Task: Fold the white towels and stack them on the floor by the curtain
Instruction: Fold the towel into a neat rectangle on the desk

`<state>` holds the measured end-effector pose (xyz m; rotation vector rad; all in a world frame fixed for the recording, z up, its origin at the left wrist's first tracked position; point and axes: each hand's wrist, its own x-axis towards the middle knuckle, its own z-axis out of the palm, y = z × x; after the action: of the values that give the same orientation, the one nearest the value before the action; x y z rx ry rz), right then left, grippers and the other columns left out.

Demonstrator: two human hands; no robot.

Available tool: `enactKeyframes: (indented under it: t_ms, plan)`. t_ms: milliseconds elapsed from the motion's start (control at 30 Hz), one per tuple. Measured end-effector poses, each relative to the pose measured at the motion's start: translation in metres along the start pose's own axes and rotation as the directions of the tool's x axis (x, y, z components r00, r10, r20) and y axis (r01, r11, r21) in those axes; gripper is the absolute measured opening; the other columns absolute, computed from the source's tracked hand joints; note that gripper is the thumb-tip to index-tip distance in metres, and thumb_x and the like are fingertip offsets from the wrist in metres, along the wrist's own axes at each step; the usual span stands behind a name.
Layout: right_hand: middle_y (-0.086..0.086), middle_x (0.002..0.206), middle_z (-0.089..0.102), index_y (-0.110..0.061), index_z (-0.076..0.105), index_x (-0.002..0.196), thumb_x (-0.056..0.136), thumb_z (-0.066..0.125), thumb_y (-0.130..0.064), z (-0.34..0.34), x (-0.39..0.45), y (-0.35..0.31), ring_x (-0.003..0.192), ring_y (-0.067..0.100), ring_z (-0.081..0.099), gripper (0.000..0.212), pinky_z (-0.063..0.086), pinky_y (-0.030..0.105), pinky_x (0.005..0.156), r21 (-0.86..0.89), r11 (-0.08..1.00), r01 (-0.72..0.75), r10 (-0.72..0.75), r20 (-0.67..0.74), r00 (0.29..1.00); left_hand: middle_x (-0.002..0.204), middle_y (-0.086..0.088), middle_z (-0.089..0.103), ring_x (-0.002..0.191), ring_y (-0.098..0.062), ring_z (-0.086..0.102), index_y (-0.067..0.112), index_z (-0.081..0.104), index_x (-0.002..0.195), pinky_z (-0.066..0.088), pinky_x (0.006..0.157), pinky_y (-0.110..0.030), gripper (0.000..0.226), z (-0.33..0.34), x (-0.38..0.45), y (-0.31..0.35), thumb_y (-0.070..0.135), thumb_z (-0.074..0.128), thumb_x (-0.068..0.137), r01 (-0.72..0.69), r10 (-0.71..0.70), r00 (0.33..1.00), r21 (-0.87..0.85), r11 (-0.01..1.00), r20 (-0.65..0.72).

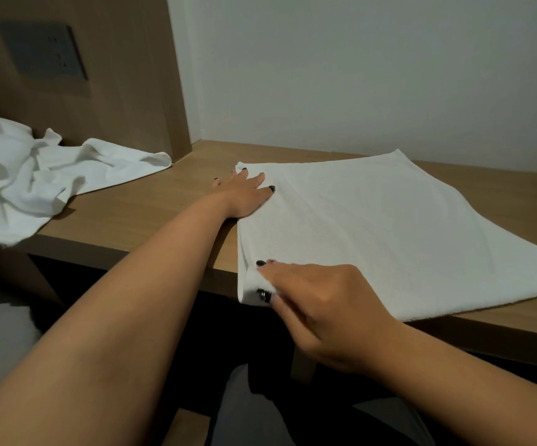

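The towel (389, 233) lies flat and pretty smooth on the desk (151, 204), center-right of the frame, folded over with its near left corner hanging off the front edge. Left hand (244, 196) presses its far left edge with straight fingers, while the right hand (321, 304) pinches that near corner. A crumpled pile (35, 178) sits at the left.

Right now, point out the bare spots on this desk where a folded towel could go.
Bare wood shows between the crumpled towels and the flat towel, though the left hand lies across its far part. A thin strip runs behind the flat towel along the wall. The desk's left end is crowded.
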<state>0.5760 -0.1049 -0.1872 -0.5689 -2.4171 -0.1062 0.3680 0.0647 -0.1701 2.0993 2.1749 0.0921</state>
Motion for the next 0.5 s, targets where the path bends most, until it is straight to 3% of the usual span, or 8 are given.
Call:
enactKeyframes:
  t_ms: [67,167,300,433,500]
  plan:
    - [0.003,0.089,0.073,-0.011,0.069,0.102,0.094,0.043,-0.029,-0.005,0.005,-0.005,0.068,0.021,0.067,0.033,0.053,0.036,0.050,0.030,0.998,-0.055,0.052,0.080,0.995,0.164,-0.006,0.002,0.151,-0.027,-0.002,0.035,0.008,0.156,0.002,0.119,-0.052,0.061,0.000,0.000,0.000,0.060,0.015,0.100,0.000,0.000,1.000,0.000,1.000,0.002]
    - [0.001,0.085,0.069,-0.013,0.067,0.095,0.093,0.036,-0.032,-0.008,0.013,-0.012,0.070,0.022,0.065,0.036,0.048,0.031,0.047,-0.092,0.995,0.032,-0.008,0.248,0.969,0.164,-0.005,0.002,0.151,-0.027,-0.002,0.035,0.008,0.156,0.003,0.120,-0.052,0.061,0.001,0.001,-0.001,0.060,0.016,0.100,-0.011,0.011,1.000,-0.004,1.000,0.001]
    - [0.005,0.105,0.064,-0.017,0.062,0.113,0.091,0.052,-0.035,-0.018,0.033,-0.021,0.079,0.022,0.059,0.031,0.047,0.030,0.051,-0.105,0.985,0.135,-0.078,0.426,0.901,0.164,-0.005,0.010,0.150,-0.026,0.010,0.031,0.016,0.155,0.011,0.119,-0.049,0.064,0.000,0.002,-0.003,0.059,0.023,0.099,-0.013,0.011,0.999,-0.061,0.998,-0.042]
    - [0.004,0.087,0.054,-0.018,0.066,0.075,0.066,0.075,-0.038,-0.013,0.050,-0.023,0.075,0.018,0.038,0.024,0.025,0.030,0.058,-0.221,0.916,0.335,-0.209,0.452,0.867,0.159,-0.009,0.024,0.146,-0.032,0.020,0.026,0.031,0.151,0.022,0.115,-0.048,0.063,0.000,0.007,-0.003,0.059,0.030,0.097,0.032,-0.045,0.992,-0.108,0.994,-0.117]
    - [0.002,0.083,0.053,-0.020,0.064,0.064,0.060,0.075,-0.037,-0.015,0.063,-0.026,0.079,0.020,0.040,0.021,0.014,0.031,0.064,-0.227,0.879,0.420,-0.269,0.491,0.828,0.152,-0.011,0.034,0.139,-0.034,0.028,0.025,0.052,0.133,0.027,0.111,-0.049,0.053,0.001,0.013,-0.005,0.057,0.032,0.096,0.051,-0.070,0.986,-0.123,0.991,-0.154]
